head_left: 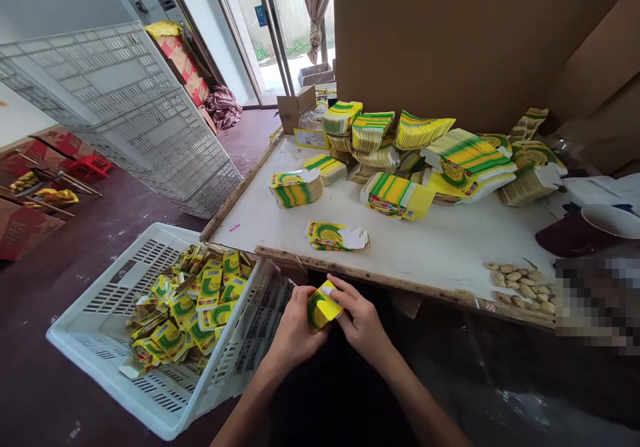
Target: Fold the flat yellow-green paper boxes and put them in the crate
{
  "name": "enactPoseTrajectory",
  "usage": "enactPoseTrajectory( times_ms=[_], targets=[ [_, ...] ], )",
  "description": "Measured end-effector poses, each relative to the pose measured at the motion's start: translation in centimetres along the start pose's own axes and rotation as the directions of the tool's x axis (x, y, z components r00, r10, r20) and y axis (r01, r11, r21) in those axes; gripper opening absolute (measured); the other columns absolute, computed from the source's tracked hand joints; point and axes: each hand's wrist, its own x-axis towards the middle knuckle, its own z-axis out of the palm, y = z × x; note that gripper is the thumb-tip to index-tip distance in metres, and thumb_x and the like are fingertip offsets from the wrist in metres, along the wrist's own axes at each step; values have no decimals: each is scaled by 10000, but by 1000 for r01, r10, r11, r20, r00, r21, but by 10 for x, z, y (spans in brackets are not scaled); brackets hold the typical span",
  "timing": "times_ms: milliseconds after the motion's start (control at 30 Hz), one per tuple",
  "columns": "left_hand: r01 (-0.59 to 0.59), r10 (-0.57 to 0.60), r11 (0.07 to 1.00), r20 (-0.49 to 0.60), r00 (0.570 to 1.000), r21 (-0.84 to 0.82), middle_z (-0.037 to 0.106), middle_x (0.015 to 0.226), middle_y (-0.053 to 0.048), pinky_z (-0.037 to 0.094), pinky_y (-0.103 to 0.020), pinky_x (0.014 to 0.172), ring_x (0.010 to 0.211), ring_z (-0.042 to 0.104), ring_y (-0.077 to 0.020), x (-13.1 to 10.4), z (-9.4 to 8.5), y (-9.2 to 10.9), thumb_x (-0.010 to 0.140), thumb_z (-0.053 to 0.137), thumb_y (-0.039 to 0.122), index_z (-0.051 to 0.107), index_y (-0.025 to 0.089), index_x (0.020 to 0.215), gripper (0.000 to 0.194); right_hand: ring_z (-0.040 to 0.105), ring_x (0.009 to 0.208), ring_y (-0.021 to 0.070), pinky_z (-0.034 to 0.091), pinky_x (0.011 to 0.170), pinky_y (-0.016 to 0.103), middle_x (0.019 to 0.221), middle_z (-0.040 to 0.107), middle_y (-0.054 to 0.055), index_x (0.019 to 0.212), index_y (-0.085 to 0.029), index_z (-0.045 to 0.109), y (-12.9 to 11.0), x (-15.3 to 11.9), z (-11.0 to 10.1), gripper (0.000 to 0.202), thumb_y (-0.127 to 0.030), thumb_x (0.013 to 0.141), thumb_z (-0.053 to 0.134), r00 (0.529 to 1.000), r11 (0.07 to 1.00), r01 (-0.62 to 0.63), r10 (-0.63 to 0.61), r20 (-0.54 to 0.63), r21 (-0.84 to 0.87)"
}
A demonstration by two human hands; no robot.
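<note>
Just off the table's front edge, my left hand (301, 323) and my right hand (361, 317) hold one small yellow and green carton (320, 310) between them. The left fingers wrap its left side, while the right fingers and thumb press at its upper right, by a flap. Straight ahead on the table lies a small stack of flattened cartons (330, 235) with white flaps to the right. To my left a white plastic crate (175, 427) holds many folded yellow and green cartons (210, 287).
Bundles of flat cartons (395, 193) cover the back of the white table (440, 233). Peanuts (517, 283) and a dark mug (565, 233) sit at the right. Stacked white crates (125, 100) lean at left. A cardboard sheet (450, 40) stands behind.
</note>
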Motion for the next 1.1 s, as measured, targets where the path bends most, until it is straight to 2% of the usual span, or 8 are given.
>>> enactPoseTrajectory(
  times_ms=[133, 333, 533, 700, 800, 867, 900, 1100],
  targets=[
    [22, -26, 996, 44, 999, 85, 658, 952, -75, 548, -386, 781, 871, 661, -248, -3, -12, -1, 655, 632, 237, 558, 192, 1050, 405, 555, 1261, 267, 512, 1008, 376, 1479, 442, 170, 1248, -189, 613, 1, 0, -6, 398, -79, 869, 567, 978, 991, -32, 58, 200, -132],
    [-31, 23, 998, 139, 990, 59, 701, 962, -55, 552, -330, 760, 848, 676, -223, -1, -26, -2, 609, 689, 204, 616, 204, 1068, 465, 632, 1126, 234, 529, 944, 344, 1286, 585, 162, 1013, -169, 714, -9, 11, -28, 180, -104, 873, 622, 931, 982, -36, 100, 351, -186],
    [-92, 80, 977, 72, 994, 191, 687, 951, -49, 550, -342, 766, 858, 674, -235, 4, -26, 0, 634, 667, 231, 616, 234, 1091, 460, 593, 1174, 258, 498, 975, 400, 1325, 548, 137, 917, -186, 718, -7, 19, -13, 206, -75, 743, 726, 960, 986, -146, 160, 230, -79],
    [-14, 41, 981, -142, 989, 192, 660, 1041, -87, 543, -400, 838, 931, 658, -263, 0, -51, -24, 728, 667, 381, 569, 201, 1147, 467, 608, 1128, 241, 525, 932, 379, 1322, 553, 142, 1348, -183, 467, 3, 36, 7, 710, -186, 711, 780, 983, 989, -137, 128, 128, 63],
    [209, 16, 923, -573, 819, 324, 595, 1162, -180, 427, -577, 991, 1138, 549, -390, -4, -81, -48, 674, 711, 520, 520, 128, 1223, 701, 601, 1107, 237, 504, 951, 380, 1258, 599, 123, 1313, -178, 487, 17, 64, -2, 571, -176, 783, 700, 979, 958, -204, 203, -24, -200],
    [307, 52, 882, -721, 691, 358, 542, 1239, -230, 336, -637, 1048, 1242, 448, -443, -8, -96, -60, 637, 724, 571, 480, 83, 1277, 841, 572, 1130, 264, 454, 998, 425, 1204, 624, 131, 1243, -169, 543, 30, 85, -11, 456, -103, 800, 629, 956, 880, -291, 258, -137, -376],
    [314, 61, 880, -739, 671, 357, 532, 1250, -238, 321, -640, 1059, 1255, 432, -445, -9, -99, -65, 641, 717, 583, 476, 74, 1281, 853, 573, 1111, 284, 444, 992, 453, 1161, 636, 145, 1205, -157, 567, 37, 93, -14, 434, -59, 784, 605, 945, 849, -325, 279, -170, -416],
    [210, -199, 977, -460, 865, -27, 612, 1146, -134, 516, -489, 894, 1100, 586, -320, -13, -59, -53, 732, 652, 533, 593, 185, 1104, 513, 581, 971, 329, 456, 876, 489, 980, 637, 161, 1002, -145, 607, 61, 110, -21, 361, 21, 685, 555, 928, 794, -370, 298, -222, -483]
  ],
)
